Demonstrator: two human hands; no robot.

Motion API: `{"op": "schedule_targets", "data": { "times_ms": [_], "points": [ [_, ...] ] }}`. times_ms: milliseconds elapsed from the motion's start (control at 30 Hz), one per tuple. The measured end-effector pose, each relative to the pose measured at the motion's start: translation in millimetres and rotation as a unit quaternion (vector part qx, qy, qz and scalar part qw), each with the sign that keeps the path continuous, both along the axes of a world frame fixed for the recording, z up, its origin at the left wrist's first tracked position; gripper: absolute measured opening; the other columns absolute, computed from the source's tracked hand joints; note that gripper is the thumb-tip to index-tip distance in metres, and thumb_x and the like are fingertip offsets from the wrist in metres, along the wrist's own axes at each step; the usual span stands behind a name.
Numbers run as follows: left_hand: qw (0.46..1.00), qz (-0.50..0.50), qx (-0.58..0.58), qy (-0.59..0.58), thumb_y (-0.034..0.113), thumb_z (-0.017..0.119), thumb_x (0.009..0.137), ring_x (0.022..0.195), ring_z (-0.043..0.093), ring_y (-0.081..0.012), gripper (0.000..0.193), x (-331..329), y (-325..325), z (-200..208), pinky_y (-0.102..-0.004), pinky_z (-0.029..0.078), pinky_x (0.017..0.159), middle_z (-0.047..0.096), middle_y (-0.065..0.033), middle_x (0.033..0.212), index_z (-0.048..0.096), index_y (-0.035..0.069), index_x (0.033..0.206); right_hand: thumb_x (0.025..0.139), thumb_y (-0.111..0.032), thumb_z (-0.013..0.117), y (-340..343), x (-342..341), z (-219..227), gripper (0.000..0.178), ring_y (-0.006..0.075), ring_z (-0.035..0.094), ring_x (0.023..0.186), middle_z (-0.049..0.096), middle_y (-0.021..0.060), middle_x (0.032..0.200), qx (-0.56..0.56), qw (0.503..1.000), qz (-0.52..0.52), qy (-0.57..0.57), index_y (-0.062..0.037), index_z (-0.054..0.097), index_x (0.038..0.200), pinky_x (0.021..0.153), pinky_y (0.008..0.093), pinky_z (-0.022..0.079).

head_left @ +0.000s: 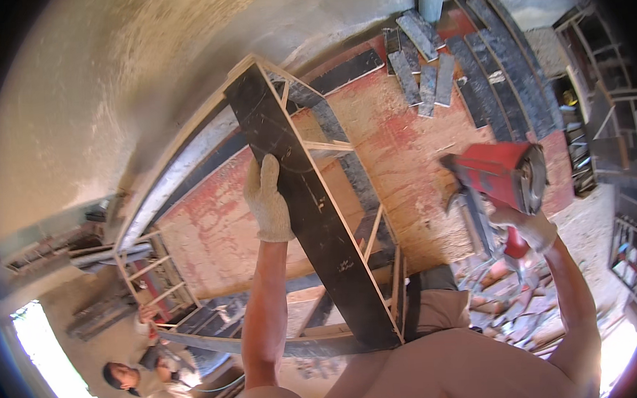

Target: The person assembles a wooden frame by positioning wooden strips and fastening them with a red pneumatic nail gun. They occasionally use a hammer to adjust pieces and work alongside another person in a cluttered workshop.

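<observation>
My left hand [270, 211], in a pale knit glove, grips the edge of a long black board [317, 228]. That board forms the near end of a large open wooden frame [168, 190], tilted across the worktable. Thin light battens and cross pieces run along its sides. Out to the right, my gloved right hand [530, 228] is closed round the handle of a red nail gun [497, 167]. The nail gun is held apart from the frame, its nose pointing left over the table's right part. Motion blurs it slightly.
The reddish, worn worktable [411, 164] spreads beneath the frame. Short dark boards [426, 86] and long dark planks [497, 71] lie at its far right. Scrap pieces [511, 307] litter the floor at right. Another person [158, 380] is at lower left, with a hand at the frame's far end.
</observation>
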State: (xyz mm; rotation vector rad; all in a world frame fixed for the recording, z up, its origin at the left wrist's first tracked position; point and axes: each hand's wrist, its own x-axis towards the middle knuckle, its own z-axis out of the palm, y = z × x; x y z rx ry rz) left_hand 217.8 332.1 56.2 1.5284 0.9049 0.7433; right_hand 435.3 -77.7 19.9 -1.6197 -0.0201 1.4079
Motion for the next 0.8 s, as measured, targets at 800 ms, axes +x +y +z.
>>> {"op": "schedule_targets", "data": {
  "times_ms": [800],
  "points": [
    [0.999,0.026,0.027,-0.026,0.019,0.061,0.101,0.095,0.068,-0.0204,0.032,6.1,-0.5,-16.6,-0.0348,0.051,0.086,0.074,-0.0122,0.105,0.066,-0.001,0.125,0.083,-0.010,0.073,258.3,-0.2,211.4,0.016,0.0096,0.051,0.044,0.051,0.0006,0.056,0.021,0.910,0.326,-0.256,-0.0031,0.069,0.097,0.039,0.0270,0.042]
  ]
}}
